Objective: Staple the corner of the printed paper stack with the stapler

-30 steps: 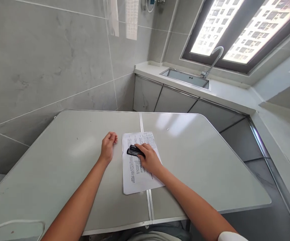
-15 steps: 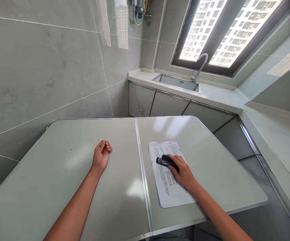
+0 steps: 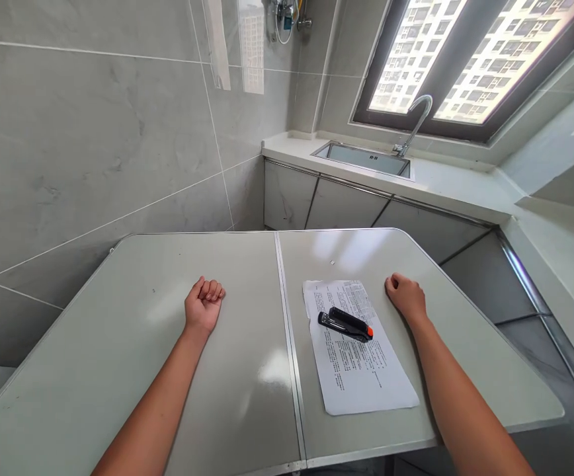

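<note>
A black stapler [image 3: 345, 324] with an orange-red tip at its right end lies on printed paper sheets [image 3: 361, 390] on the right half of the table. To the right of the paper, my right hand [image 3: 406, 295] rests on the table, fingers curled closed and apart from the stapler. My left hand [image 3: 204, 303] lies on the left half of the table, palm partly turned up, with its fingers folded in. Nothing shows in either hand.
The pale folding table [image 3: 232, 396] has a metal seam [image 3: 287, 324] down its middle. Behind it, a counter [image 3: 458, 178] holds a sink [image 3: 364, 158] with a tall faucet [image 3: 418, 122] below a window. A tiled wall [image 3: 93, 132] stands on the left.
My right hand has let go of the stapler and moved right, off the paper. The stapler stays on the sheets. My left hand has barely moved; the view has shifted slightly.
</note>
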A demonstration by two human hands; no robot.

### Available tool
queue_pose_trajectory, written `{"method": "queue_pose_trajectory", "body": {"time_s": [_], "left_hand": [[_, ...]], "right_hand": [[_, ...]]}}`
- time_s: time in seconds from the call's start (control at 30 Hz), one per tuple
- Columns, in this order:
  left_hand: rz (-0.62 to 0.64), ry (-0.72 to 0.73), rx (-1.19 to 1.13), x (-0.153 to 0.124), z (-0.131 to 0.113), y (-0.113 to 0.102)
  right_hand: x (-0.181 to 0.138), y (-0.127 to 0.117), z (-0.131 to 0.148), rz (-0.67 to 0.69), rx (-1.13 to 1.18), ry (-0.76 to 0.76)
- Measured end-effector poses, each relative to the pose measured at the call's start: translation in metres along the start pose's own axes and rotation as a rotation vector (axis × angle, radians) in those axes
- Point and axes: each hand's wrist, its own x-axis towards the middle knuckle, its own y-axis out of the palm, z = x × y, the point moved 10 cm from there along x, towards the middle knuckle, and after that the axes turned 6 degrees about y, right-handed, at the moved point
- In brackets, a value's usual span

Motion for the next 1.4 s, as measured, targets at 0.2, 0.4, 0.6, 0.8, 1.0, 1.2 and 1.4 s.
{"method": "queue_pose_trajectory", "body": {"time_s": [0.2, 0.4, 0.6, 0.8, 1.0, 1.2, 1.4], "left_hand": [[-0.024, -0.032, -0.050, 0.002, 0.002, -0.004], [-0.043, -0.046, -0.064, 0.002, 0.004, -0.006], [-0.010, -0.065, -0.008, 0.001, 0.007, -0.003], [0.010, -0.074, 0.000, 0.003, 0.010, -0.002], [0.000, -0.076, -0.027, 0.005, 0.011, -0.006], [-0.031, -0.092, -0.052, 0.006, 0.010, -0.009], [-0.042, -0.074, -0.082, 0.007, -0.001, -0.011]], "right_hand": [[-0.010, -0.004, 0.006, -0.023, 0.068, -0.086], [-0.066, -0.016, 0.110, 0.090, 0.314, -0.622], [-0.154, 0.014, 0.199, 0.532, 0.213, -1.045], [-0.181, 0.016, 0.222, 0.561, 0.212, -1.122], [-0.203, 0.014, 0.248, 0.583, 0.248, -1.140], [-0.229, 0.011, 0.284, 0.566, 0.261, -1.166], [-0.258, 0.023, 0.337, 0.479, 0.254, -1.134]]}}
